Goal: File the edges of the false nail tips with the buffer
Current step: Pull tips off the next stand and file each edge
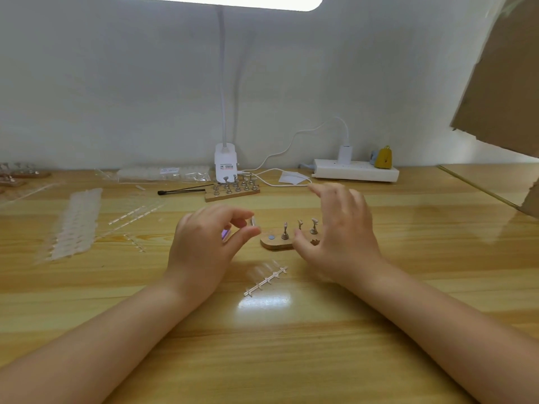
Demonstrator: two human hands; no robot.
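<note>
My left hand (208, 246) hovers over the wooden table and pinches a small clear false nail tip (253, 221) between thumb and forefinger. A purple glint shows under its fingers. To its right, my right hand (339, 228) is spread open with straight fingers above the right end of a small wooden stand (275, 242) that bears metal holders (285, 231), some with nail tips on top. A clear strip of nail tips (267, 277) lies on the table in front of the stand, between my wrists. No buffer is plainly visible.
A second wooden stand with several metal holders (232, 189) and a black-tipped tool (180, 190) lie further back. Sheets of nail tips (77, 223) sit at the left. A clip lamp (225, 161), a white power strip (355, 170) and cardboard (507, 83) line the back and right.
</note>
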